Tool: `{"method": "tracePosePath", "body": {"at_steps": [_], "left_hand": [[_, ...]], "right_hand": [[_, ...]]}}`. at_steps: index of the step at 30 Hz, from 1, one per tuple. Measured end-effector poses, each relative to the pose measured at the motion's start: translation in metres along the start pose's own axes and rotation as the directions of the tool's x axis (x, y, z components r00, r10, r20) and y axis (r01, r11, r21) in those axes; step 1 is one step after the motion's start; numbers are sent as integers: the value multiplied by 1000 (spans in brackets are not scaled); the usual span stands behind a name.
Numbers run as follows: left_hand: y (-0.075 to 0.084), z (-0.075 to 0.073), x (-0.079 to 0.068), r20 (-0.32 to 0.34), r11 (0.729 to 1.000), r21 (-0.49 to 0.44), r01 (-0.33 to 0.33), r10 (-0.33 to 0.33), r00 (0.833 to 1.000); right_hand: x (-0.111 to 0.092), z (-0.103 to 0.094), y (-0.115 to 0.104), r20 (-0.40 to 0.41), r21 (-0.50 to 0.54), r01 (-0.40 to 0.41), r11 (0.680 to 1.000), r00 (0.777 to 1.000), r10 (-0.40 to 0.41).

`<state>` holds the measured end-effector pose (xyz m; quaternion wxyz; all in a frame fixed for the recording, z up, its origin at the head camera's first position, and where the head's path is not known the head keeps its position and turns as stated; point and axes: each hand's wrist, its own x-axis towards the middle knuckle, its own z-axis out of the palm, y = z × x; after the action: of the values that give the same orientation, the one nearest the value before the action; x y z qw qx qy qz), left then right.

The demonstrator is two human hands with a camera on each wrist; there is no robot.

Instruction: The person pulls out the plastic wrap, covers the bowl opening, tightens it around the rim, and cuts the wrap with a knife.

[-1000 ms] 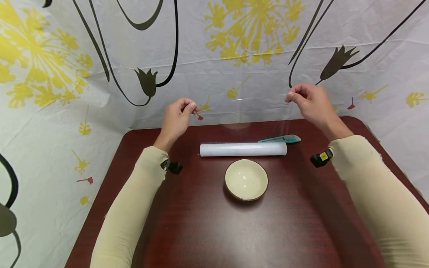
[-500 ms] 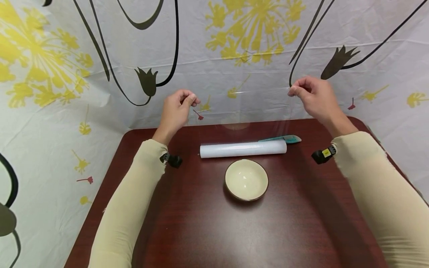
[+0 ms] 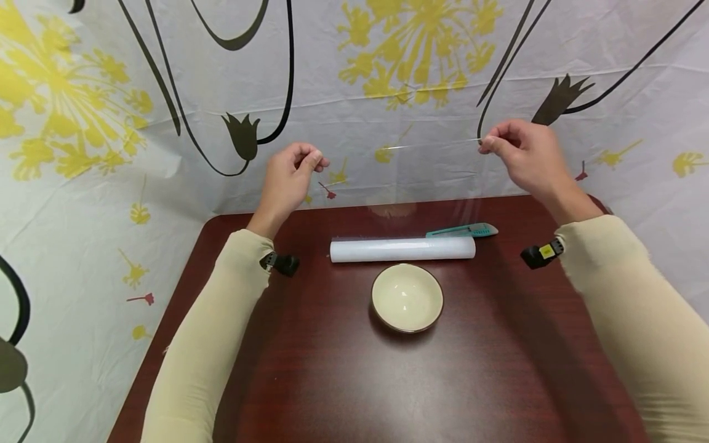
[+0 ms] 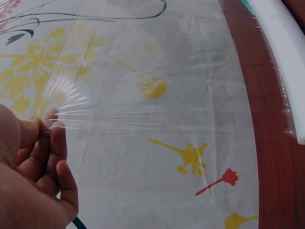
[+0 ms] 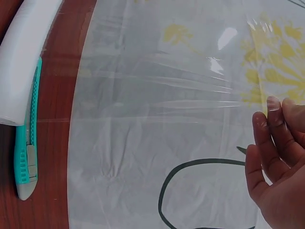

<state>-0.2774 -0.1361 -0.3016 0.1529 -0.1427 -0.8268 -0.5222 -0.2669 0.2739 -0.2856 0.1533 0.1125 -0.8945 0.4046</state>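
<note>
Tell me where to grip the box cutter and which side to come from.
Probably the grey end of the box cutter, from the right: it juts past the right end of the white roll, while the other end lies close behind the roll. That should also avoid the clear film stretched up from the roll.

On the table [image 3: 410,381], the bowl [image 3: 407,298] is placed nearest the person, with the roll [image 3: 402,249] laid crosswise just behind it. Behind the roll's right end the cutter [image 3: 482,230] is set; whether the two are touching cannot quite be made out. From the roll, the film [image 4: 124,121] is stretched up and back over the table's far edge, its far corners held by the left hand [image 3: 289,178] and the right hand [image 3: 528,161]. Table and film are backed by the sheet [image 3: 183,184].
</note>
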Motion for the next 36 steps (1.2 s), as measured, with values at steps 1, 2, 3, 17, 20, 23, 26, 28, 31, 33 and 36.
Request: {"method": "tracePosePath", "body": {"at_steps": [1,2,3,17,20,23,26,28,31,33,36], "left_hand": [[1,-1,-2,5,1000,-8,0,0,1000],[2,-2,-4,10,1000,-15,1,0,1000],[3,-3,-6,15,1000,-19,-3,3,1000],[13,-16,-46,28,996,-35,-84,85,996],[15,-17,-54,28,995,-32,-95,96,995],[19,-19,-60,27,994,-31,-101,102,994],[22,-21,-60,19,993,-30,-115,115,993],[24,-21,-59,11,992,-34,-125,125,992],[27,-22,-57,1,989,-36,-142,142,990],[28,-23,-55,-4,988,-40,-148,148,989],[31,-25,-55,-9,988,-44,-146,146,989]], "right_hand": [[-2,-1,-1,-3,-2,2,1000,1000,-2],[-4,-2,-1,-9,-1,7,1000,1000,-7],[-6,-2,-2,-12,1,9,1000,1000,-9],[-47,-14,-15,-67,34,96,995,993,-94],[-55,-16,-17,-75,39,116,992,991,-113],[-62,-18,-20,-78,26,124,992,989,-122],[-65,-20,-24,-84,17,124,992,989,-122],[-64,-21,-26,-87,21,124,992,989,-121],[-61,-23,-29,-94,25,127,992,988,-124],[-60,-24,-31,-99,17,136,991,986,-134],[-59,-27,-34,-108,19,141,990,984,-138]]}}
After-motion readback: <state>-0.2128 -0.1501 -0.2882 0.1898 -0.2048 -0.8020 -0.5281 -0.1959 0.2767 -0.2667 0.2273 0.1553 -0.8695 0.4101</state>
